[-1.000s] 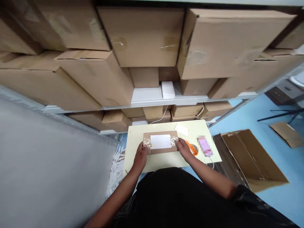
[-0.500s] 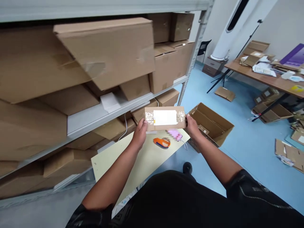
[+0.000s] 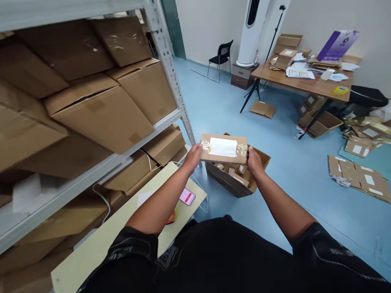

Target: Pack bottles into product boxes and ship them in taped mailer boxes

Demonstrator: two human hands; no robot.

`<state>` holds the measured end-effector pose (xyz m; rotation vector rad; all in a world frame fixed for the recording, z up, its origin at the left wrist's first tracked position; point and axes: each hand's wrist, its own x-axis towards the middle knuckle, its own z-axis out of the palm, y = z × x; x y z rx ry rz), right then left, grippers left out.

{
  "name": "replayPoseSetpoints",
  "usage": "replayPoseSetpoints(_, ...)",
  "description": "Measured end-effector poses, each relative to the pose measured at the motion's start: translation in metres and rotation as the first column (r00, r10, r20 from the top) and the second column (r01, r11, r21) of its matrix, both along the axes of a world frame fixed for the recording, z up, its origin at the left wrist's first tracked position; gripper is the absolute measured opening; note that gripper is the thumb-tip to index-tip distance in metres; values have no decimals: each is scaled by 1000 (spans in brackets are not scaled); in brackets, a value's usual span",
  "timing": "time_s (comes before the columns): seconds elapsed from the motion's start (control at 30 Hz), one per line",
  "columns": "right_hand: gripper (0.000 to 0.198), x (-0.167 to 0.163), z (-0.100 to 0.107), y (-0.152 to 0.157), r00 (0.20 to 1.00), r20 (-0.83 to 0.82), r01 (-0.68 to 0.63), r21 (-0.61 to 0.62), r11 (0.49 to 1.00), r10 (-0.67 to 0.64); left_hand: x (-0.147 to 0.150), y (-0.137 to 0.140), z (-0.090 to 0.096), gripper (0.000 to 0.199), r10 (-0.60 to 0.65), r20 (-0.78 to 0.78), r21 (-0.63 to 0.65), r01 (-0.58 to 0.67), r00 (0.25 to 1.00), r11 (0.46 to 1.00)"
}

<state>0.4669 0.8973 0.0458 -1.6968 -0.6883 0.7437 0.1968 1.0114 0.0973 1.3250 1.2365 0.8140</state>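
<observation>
Between my two hands I hold a small flat cardboard box (image 3: 223,147) with a white label and clear tape at both ends. My left hand (image 3: 193,158) is closed on its left end, and my right hand (image 3: 254,161) grips the right end. The box is in the air over a large open carton (image 3: 224,179) on the floor, hiding part of it. Several smaller packages (image 3: 240,173) lie inside that carton. On the pale yellow board (image 3: 116,228) to the left rest a pink phone-like item (image 3: 187,197) and an orange tape cutter (image 3: 171,217), partly hidden by my left arm.
A metal shelf (image 3: 137,148) full of cardboard boxes (image 3: 104,114) stands at my left, its upright post (image 3: 171,69) close by. Farther off are a wooden table (image 3: 281,79) with papers, a black chair (image 3: 224,55), and flattened cardboard (image 3: 360,177) on the blue floor.
My view has turned right, away from the shelf. Both hands have carried the small box from above the yellow board to above the open carton, keeping the same hold.
</observation>
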Motion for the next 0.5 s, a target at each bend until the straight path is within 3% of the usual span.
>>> replayPoseSetpoints(0.13,69,30,-8,12,991,7,131,-58,990,-131,60,48,-22,54,-124,-12,20,124,992,992)
replayPoseSetpoints(0.3,64,55,-25,32,971,52,240,-173,955,-234,110,104,-52,51,-293,-26,3,293,956,956)
replayPoseSetpoints(0.4,57,68,-46,35,971,65,239,-325,915,-230,121,125,-68,46,-279,-76,18,281,957,960)
replayPoseSetpoints(0.5,53,70,-75,20,976,71,217,-407,887,-207,111,135,-79,45,-243,-15,-54,242,970,969)
